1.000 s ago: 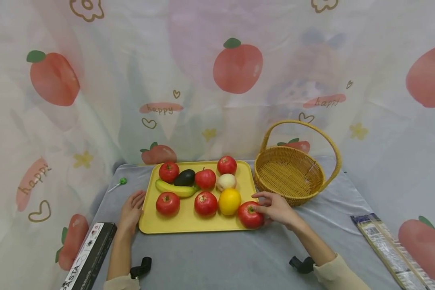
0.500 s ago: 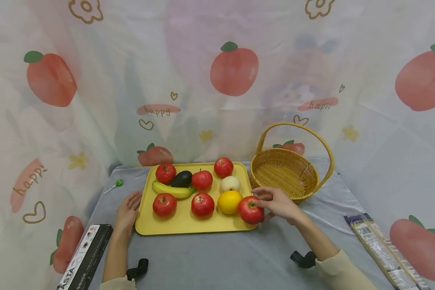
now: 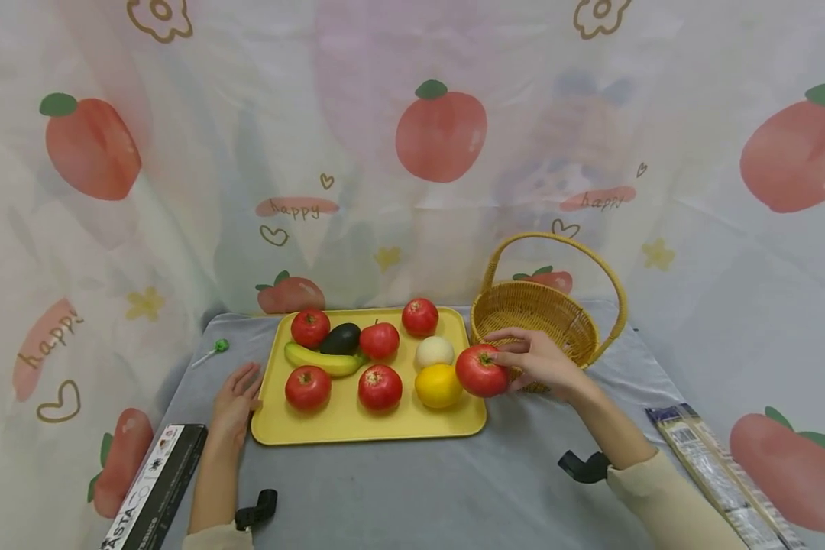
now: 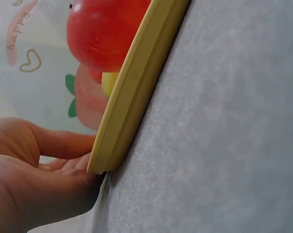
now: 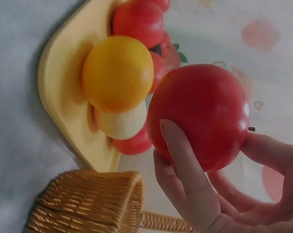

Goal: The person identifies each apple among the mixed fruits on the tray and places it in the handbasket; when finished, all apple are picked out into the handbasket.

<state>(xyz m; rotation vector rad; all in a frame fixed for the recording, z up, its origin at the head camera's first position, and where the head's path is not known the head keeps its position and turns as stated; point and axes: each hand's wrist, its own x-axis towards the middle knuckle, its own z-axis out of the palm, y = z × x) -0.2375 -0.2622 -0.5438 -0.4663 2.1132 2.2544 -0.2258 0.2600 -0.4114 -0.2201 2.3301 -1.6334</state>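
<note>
My right hand point(image 3: 543, 363) holds a red apple point(image 3: 483, 371) above the right edge of the yellow tray point(image 3: 412, 428). In the right wrist view, the fingers and thumb curl round this apple point(image 5: 200, 116), whose dark stem shows. My left hand point(image 3: 234, 401) grips the tray's left edge, and the left wrist view has the thumb over the rim point(image 4: 122, 92). On the tray lie several red apples point(image 3: 380, 388), a banana point(image 3: 326, 360), a dark avocado point(image 3: 341, 338), a pale round fruit point(image 3: 434, 352) and a yellow-orange fruit point(image 3: 438, 386).
Behind the right hand stands a wicker basket point(image 3: 536, 298) with a tall handle. A black pasta box point(image 3: 154, 489) lies at the left, near a green lollipop point(image 3: 221, 345). At the right is a long clear packet point(image 3: 722, 473). Printed cloth hangs behind the table.
The right hand has lifted the apple off the tray's right front corner, up and towards the basket. The left hand has stayed at the tray's edge. The head view has shifted slightly.
</note>
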